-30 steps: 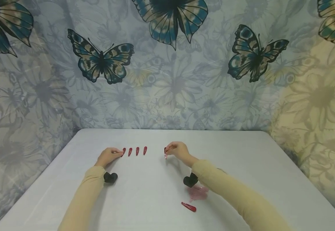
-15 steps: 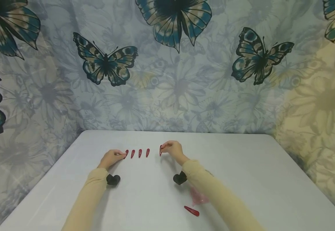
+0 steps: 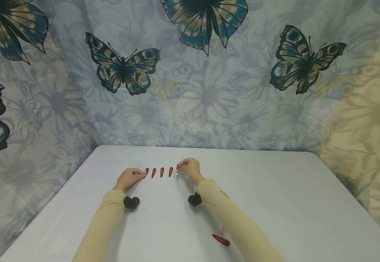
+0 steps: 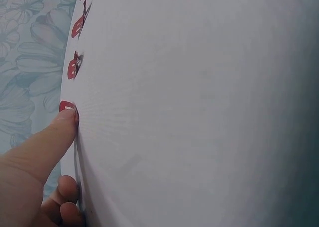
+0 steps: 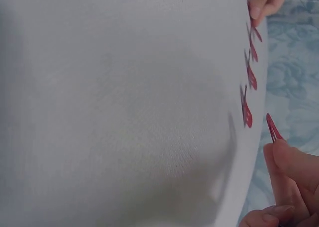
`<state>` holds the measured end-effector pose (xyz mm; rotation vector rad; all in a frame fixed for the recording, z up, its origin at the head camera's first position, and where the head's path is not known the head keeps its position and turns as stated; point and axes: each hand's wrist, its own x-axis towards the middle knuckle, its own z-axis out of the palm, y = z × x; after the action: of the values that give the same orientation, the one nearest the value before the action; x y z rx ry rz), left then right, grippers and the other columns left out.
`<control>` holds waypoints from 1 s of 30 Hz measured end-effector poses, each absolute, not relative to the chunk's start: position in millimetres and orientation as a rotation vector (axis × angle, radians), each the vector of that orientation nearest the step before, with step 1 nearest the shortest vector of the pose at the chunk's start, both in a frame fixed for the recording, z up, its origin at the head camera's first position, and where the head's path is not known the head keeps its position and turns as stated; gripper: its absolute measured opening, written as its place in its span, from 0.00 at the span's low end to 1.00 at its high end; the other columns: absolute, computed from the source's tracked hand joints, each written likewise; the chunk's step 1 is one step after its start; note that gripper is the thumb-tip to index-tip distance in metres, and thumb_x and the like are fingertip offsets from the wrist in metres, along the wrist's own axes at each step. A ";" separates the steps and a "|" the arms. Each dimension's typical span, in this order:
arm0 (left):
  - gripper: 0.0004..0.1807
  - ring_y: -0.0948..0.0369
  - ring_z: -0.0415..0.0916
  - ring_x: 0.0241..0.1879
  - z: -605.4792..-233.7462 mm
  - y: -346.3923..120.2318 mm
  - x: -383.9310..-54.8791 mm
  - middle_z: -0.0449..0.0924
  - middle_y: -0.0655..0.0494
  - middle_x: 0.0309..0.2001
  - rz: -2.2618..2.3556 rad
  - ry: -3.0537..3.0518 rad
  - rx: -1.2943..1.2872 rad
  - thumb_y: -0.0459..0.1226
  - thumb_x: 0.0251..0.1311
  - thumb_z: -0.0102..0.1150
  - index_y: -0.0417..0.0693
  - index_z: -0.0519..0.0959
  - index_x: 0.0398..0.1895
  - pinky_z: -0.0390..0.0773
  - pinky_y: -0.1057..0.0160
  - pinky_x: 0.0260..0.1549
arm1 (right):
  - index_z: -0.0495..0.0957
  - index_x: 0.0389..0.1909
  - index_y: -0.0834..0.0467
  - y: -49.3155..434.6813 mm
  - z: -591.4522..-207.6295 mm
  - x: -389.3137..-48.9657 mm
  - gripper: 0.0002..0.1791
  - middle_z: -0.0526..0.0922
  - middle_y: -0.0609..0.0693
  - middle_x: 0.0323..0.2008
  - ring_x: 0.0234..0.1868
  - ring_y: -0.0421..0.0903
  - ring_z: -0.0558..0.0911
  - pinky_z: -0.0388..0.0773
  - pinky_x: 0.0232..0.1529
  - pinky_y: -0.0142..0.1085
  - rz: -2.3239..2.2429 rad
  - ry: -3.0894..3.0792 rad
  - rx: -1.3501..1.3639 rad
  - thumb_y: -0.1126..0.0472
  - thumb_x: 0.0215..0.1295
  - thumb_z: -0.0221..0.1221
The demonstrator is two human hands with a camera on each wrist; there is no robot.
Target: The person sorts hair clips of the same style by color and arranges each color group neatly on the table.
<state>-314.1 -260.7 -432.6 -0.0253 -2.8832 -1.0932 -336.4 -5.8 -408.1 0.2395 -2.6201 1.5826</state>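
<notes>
Floral wall covering (image 3: 209, 120) with six dark butterflies (image 3: 123, 69), some cut off at the frame edge, backs a white table (image 3: 258, 189). Red hair clips (image 3: 162, 172) total six: four in a row at the far part of the table, left of center; one held; one lying near. Each row clip has its long axis running near to far, far end leaning slightly right. Left hand (image 3: 128, 177): fingertips are drawn together at the leftmost clip (image 3: 146, 171); whether they pinch or only press it cannot be told. Right hand (image 3: 191, 169): thumb and finger pinch the held clip (image 5: 273, 127) just right of the row; its long axis runs near to far in the head view. The near clip (image 3: 221, 240) lies right of center, long axis diagonal, narrow end far left, broad end near right. One pink item (image 3: 224, 228), mostly hidden, shows beside the right sleeve (image 3: 237, 222). Two black wrist units, left (image 3: 131, 202) and right (image 3: 194, 199), sit at the cuffs; the left sleeve (image 3: 96, 225) is also pale yellow.
</notes>
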 end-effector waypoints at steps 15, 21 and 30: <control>0.11 0.57 0.68 0.28 -434.7 -259.5 -316.6 0.77 0.54 0.31 -1.043 -2.872 0.002 0.42 0.52 0.62 0.44 0.82 0.31 0.67 0.57 0.31 | 0.75 0.18 0.62 -12.0 -425.5 -350.3 0.07 0.75 0.48 0.17 0.23 0.43 0.71 0.69 0.27 0.33 1.279 -2.722 0.415 0.75 0.45 0.63; 0.11 0.56 0.68 0.28 -430.9 -257.7 -316.2 0.77 0.52 0.31 -1.041 -2.860 -0.006 0.43 0.52 0.62 0.43 0.82 0.31 0.66 0.56 0.32 | 0.77 0.20 0.62 -13.5 -421.8 -351.8 0.06 0.75 0.48 0.19 0.26 0.45 0.74 0.71 0.30 0.34 1.110 -2.770 0.465 0.73 0.48 0.63; 0.13 0.54 0.69 0.30 -432.3 -257.5 -313.4 0.77 0.51 0.31 -1.043 -2.875 -0.002 0.45 0.51 0.62 0.44 0.82 0.29 0.67 0.54 0.33 | 0.81 0.25 0.64 -7.7 -424.2 -347.7 0.02 0.80 0.51 0.24 0.30 0.47 0.77 0.72 0.31 0.34 1.232 -2.782 0.450 0.73 0.49 0.63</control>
<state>-313.4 -257.5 -432.3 -0.0023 -2.8749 -1.0431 -347.7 -7.7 -424.2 0.4504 -2.7817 1.2317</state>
